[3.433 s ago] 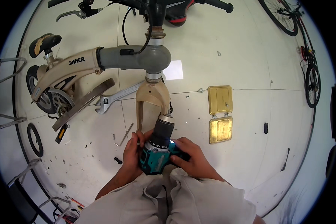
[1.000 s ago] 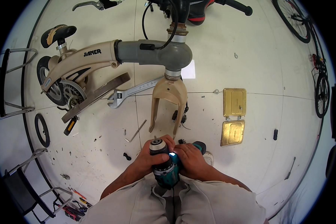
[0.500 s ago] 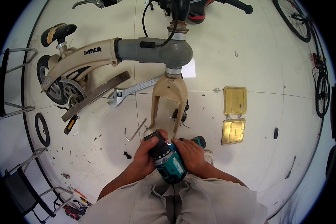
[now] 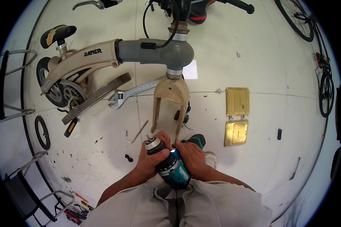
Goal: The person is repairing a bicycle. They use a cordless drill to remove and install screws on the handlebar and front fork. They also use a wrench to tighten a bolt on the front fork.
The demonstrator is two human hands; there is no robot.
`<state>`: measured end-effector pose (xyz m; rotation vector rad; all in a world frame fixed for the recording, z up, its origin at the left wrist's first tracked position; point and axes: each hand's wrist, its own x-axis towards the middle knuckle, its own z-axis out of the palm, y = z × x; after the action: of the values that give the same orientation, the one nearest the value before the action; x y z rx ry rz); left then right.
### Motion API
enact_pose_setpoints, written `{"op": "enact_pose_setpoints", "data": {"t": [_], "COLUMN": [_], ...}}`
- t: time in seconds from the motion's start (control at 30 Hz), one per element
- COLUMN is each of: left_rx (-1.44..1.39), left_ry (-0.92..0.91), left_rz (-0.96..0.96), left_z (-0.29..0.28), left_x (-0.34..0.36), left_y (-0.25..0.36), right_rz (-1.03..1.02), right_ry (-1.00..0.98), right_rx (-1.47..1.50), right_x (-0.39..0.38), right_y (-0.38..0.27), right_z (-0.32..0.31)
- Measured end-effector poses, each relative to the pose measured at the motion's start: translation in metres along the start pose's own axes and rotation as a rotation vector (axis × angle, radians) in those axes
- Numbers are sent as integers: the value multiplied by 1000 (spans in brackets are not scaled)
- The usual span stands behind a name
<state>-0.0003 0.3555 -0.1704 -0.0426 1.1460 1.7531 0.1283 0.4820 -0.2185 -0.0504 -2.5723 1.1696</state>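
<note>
A teal and black cordless drill point(image 4: 178, 176) rests close to my lap, its silver chuck pointing away from me with a short bit showing. My left hand point(image 4: 148, 159) is wrapped round the black collar behind the chuck. My right hand point(image 4: 192, 156) closes on the drill's handle, whose battery end shows beyond the fingers. A small light glows on the drill between my hands. Just beyond the chuck stand the two legs of a beige bicycle fork point(image 4: 171, 89), with no wheel between them. The fork belongs to a folding bicycle frame point(image 4: 132, 51).
A large adjustable wrench point(image 4: 138, 89) and a hex key point(image 4: 138, 132) lie on the floor. Golden floor plates point(image 4: 237, 102) are to the right. Chairs point(image 4: 22, 185) line the left side, and another bicycle point(image 4: 324, 75) stands far right. Small parts are scattered about.
The drill has drawn back slightly toward me, and its chuck and bit show more fully. My left hand has shifted down along with it. Both hands keep their hold.
</note>
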Motion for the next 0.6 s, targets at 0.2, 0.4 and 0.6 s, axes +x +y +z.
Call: {"op": "enact_pose_setpoints", "data": {"t": [0.2,0.4,0.6], "left_rx": [-47,-72,-123], "left_ry": [121,198,109], "left_rz": [-98,-166,-142], "left_z": [8,7,-2], "left_x": [0,1,1], "left_y": [3,2,3], "right_rz": [25,6,-7], "right_ry": [-118,-221,-265], "right_rx": [-28,-33,-110], "right_x": [5,14,21], "right_y": [0,5,-2], "right_z": [-13,-21,-28]}}
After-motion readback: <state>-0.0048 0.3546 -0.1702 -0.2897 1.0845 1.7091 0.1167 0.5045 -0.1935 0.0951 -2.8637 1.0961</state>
